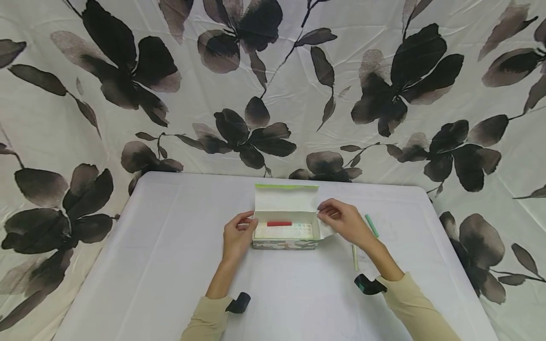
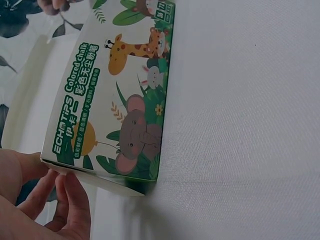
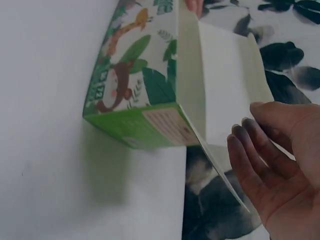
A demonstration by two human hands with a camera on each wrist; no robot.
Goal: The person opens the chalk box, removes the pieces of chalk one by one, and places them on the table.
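Note:
An open chalk box stands on the table, its lid raised at the back. A red chalk stick lies across pale contents, whose details are too small to tell. At the box's left end, my left hand pinches the edge by the corner with thumb and bent fingers. My right hand is by the lid's right edge, its fingers loosely bent beside the spread right flap. Nothing shows between those fingers. Cartoon animals and "Colored Chalk" cover the front.
Right of the box lie a green stick and a pale yellow stick, partly near my right forearm. A white cloth covers the table. Behind it hangs a floral curtain.

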